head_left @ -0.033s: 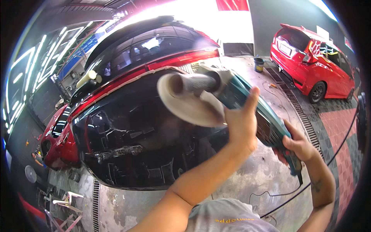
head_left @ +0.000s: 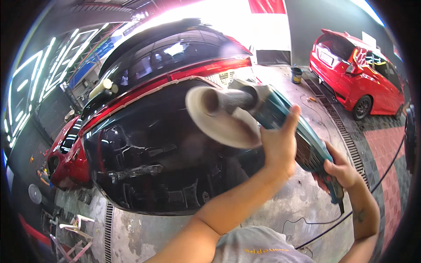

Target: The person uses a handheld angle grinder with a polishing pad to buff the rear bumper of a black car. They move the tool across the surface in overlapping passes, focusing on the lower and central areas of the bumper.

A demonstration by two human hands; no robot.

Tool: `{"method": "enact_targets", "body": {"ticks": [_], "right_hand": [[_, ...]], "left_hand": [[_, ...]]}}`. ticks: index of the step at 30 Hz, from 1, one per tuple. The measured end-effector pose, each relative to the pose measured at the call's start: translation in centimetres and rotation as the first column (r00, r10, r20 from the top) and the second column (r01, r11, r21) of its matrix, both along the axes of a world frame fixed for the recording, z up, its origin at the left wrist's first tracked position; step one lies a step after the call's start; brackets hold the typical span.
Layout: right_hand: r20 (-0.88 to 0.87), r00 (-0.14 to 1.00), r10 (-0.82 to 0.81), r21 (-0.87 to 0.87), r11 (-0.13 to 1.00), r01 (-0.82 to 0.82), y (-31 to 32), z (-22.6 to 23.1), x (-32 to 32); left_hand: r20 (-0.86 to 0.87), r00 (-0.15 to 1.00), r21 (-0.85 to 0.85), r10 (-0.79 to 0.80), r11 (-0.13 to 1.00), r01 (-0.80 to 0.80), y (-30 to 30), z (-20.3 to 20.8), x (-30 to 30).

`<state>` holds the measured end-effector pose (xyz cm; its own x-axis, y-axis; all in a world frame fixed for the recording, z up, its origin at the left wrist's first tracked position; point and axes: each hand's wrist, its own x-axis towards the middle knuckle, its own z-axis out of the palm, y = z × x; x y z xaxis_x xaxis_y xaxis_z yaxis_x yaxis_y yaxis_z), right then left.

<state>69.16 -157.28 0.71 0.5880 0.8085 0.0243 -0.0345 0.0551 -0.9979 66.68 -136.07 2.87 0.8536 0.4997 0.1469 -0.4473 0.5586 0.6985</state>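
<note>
A teal and black power polisher (head_left: 302, 136) slants across the picture, its round cream pad (head_left: 219, 127) blurred. My left hand (head_left: 280, 149) is closed around the front of its body, the thumb pointing up along it. At the rear handle, my right hand (head_left: 341, 170) is wrapped around the grip, its fingers partly hidden behind. The pad is over the upper right of a glossy dark car tailgate (head_left: 144, 144); whether its far edge touches the paint I cannot tell. Tape (head_left: 144, 97) runs along the panel's upper edge, under a red light strip (head_left: 193, 70).
A thin cord (head_left: 315, 222) hangs from the polisher's handle, and a thicker black cable (head_left: 381, 177) crosses at right. A red car (head_left: 357, 74), a dark bucket (head_left: 296, 74) and a floor drain (head_left: 342, 127) lie beyond. A white stool (head_left: 76, 225) stands lower left.
The polisher and both hands sit slightly farther right and lower in the picture. The surroundings have shifted slightly right too. My grip is the same.
</note>
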Motion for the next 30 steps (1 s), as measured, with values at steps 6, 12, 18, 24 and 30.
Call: {"method": "enact_targets", "body": {"ticks": [6,12,18,24,30], "right_hand": [[-0.035,0.993,-0.115,-0.018,0.993,0.115,-3.8,-2.1,0.1],[0.075,0.997,0.022,-0.018,1.0,-0.021,0.2,2.2,1.7],[0.297,0.949,0.103,-0.12,0.99,-0.07,6.5,8.7,2.6],[0.32,0.941,0.106,-0.108,0.991,-0.075,3.1,6.3,2.6],[0.043,0.994,-0.1,-0.116,0.988,0.105,-3.6,4.9,2.9]], "left_hand": [[-0.068,0.995,-0.017,-0.066,0.998,0.065,-3.4,-1.3,0.5],[0.045,0.994,0.039,0.103,0.994,-0.105,0.6,0.5,1.9],[0.147,0.988,0.134,-0.046,0.991,0.026,7.8,5.6,1.1],[0.167,0.985,0.124,-0.035,0.992,0.014,4.5,3.3,1.7],[0.093,0.991,-0.122,-0.1,0.986,0.111,-3.4,-0.2,3.2]]}}
